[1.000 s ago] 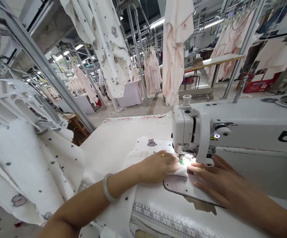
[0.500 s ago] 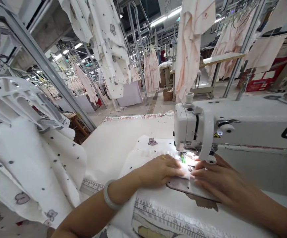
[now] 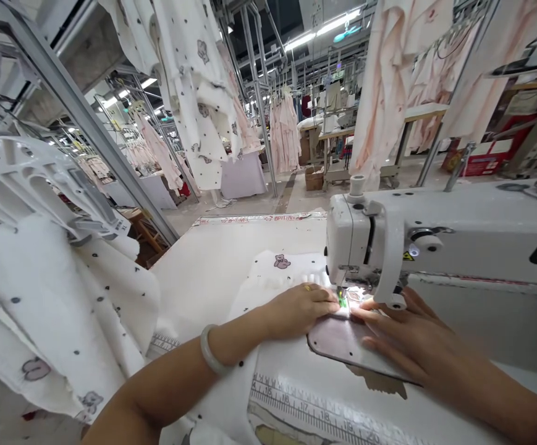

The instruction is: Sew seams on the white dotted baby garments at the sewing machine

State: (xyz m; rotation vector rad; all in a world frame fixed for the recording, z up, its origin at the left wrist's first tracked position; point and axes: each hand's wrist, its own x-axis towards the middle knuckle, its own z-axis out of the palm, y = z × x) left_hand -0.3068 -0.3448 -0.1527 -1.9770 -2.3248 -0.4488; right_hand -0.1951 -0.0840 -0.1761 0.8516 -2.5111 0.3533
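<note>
White fabric with a bear print (image 3: 259, 290) lies on the sewing table and runs under the needle of a white sewing machine (image 3: 365, 247). My left hand (image 3: 296, 309), with a ring on a finger and a bangle on the wrist, rests flat on the fabric, fingertips just left of the green-marked presser foot (image 3: 342, 300). To the right of the foot is my right hand (image 3: 402, 334), its fingers stretched out and apart, the fingertips at the fabric's edge. The metal needle plate (image 3: 337, 340) shows between the hands. Glare hides the exact stitch spot.
A printed ruler strip (image 3: 309, 414) runs along the table's near edge. White bear-print pieces (image 3: 55, 290) hang from a plastic clip rack (image 3: 41, 179) at left. More printed fabric (image 3: 189, 80) and pink garments (image 3: 384, 93) hang beyond the table. A metal post (image 3: 87, 130) slants at left.
The fabric has moved away from me under the foot, uncovering more of the needle plate. My left hand has slid slightly forward with it. My right fingertips have shifted slightly forward and left.
</note>
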